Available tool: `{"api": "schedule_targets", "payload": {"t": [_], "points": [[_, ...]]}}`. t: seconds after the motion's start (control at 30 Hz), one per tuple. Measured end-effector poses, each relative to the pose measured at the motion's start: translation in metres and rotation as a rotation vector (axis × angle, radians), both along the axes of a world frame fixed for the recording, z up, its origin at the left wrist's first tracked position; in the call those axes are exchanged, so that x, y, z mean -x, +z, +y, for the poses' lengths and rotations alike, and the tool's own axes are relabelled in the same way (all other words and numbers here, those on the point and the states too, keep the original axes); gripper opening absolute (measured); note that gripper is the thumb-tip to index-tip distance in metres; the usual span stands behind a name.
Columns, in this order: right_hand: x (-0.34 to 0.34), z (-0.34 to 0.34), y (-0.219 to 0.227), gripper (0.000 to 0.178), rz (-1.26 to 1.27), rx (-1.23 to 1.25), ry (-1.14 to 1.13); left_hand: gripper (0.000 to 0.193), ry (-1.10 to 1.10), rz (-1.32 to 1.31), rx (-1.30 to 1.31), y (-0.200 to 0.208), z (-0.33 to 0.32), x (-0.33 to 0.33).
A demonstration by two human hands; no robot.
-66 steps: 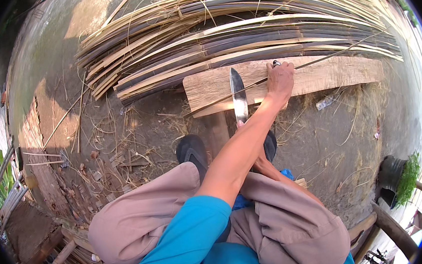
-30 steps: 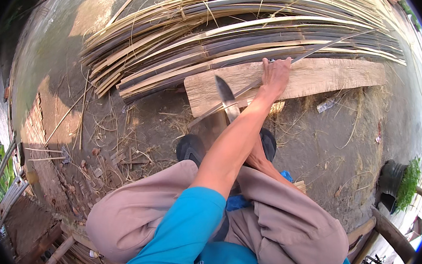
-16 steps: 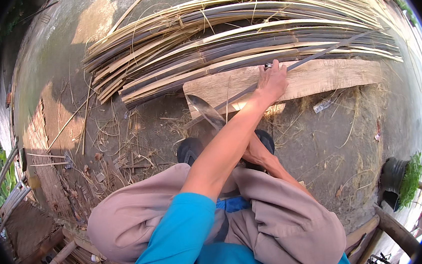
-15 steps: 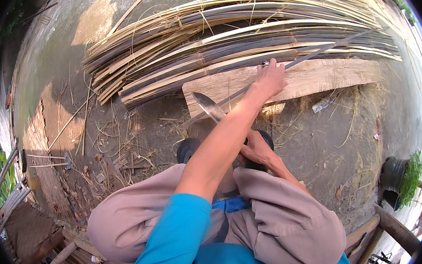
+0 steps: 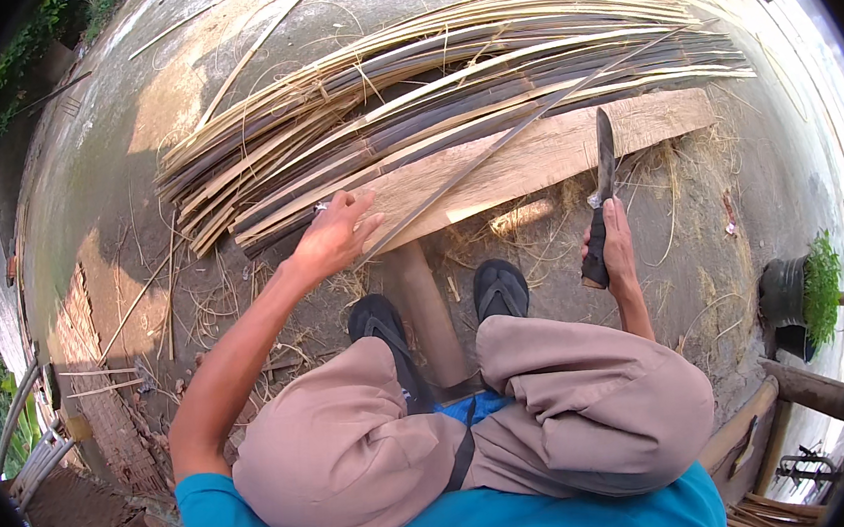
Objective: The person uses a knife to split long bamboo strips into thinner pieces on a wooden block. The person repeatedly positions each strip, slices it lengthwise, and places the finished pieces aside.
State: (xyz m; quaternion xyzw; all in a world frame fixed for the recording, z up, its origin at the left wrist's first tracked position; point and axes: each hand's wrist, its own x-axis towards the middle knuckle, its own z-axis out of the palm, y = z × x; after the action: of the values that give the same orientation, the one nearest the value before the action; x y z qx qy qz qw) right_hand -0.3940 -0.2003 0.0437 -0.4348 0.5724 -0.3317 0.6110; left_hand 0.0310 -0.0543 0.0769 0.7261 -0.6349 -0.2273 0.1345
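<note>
My right hand [image 5: 618, 243] is wrapped round the black handle of a large knife [image 5: 604, 155]. Its dark blade points away from me, over the right part of a long wooden board [image 5: 553, 155]. To the left, my left hand [image 5: 337, 233] has its fingers apart and nothing visible in them. It hovers by the board's left end, close to the near end of a thin dark strip [image 5: 492, 149]. That strip lies slantwise across the board and onto the pile of split bamboo strips [image 5: 398, 100] behind it.
My sandalled feet [image 5: 501, 289] stand either side of a wooden beam [image 5: 430, 313] beneath the board. Loose shavings [image 5: 231, 265] litter the ground. A dark pot with a green plant [image 5: 786, 294] stands at the right, beside wooden rails [image 5: 820, 391].
My left hand has moved from the middle of the board leftward to its left end. The right hand has swung out from between my knees to the right, with the knife now upright in view.
</note>
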Motion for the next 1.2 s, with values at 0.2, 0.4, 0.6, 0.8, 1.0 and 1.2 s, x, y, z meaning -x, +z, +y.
{"api": "schedule_targets", "payload": {"t": [0.2, 0.4, 0.6, 0.8, 1.0, 1.2], "points": [[-0.014, -0.010, -0.018, 0.044, 0.921, 0.859, 0.548, 0.039, 0.064, -0.340, 0.350, -0.086, 0.045, 0.046], [-0.029, -0.014, -0.033, 0.047, 1.146, 0.626, 0.579, 0.025, 0.280, 0.205, -0.033, -0.061, 0.055, 0.043], [-0.032, -0.011, -0.077, 0.055, 1.020, 0.540, 0.393, 0.037, 0.411, 0.937, -0.475, -0.068, 0.079, 0.041], [-0.072, 0.076, -0.062, 0.052, 0.699, 0.530, 0.662, 0.045, 0.429, 1.039, -0.491, -0.082, 0.059, 0.035], [-0.051, 0.035, -0.069, 0.050, 0.691, 0.495, 0.365, 0.047, 0.428, 1.235, -0.730, -0.081, 0.067, 0.007], [-0.065, 0.058, -0.059, 0.049, 0.686, 0.706, 0.783, 0.043, 0.463, 1.259, -0.800, -0.084, 0.074, -0.001]]}}
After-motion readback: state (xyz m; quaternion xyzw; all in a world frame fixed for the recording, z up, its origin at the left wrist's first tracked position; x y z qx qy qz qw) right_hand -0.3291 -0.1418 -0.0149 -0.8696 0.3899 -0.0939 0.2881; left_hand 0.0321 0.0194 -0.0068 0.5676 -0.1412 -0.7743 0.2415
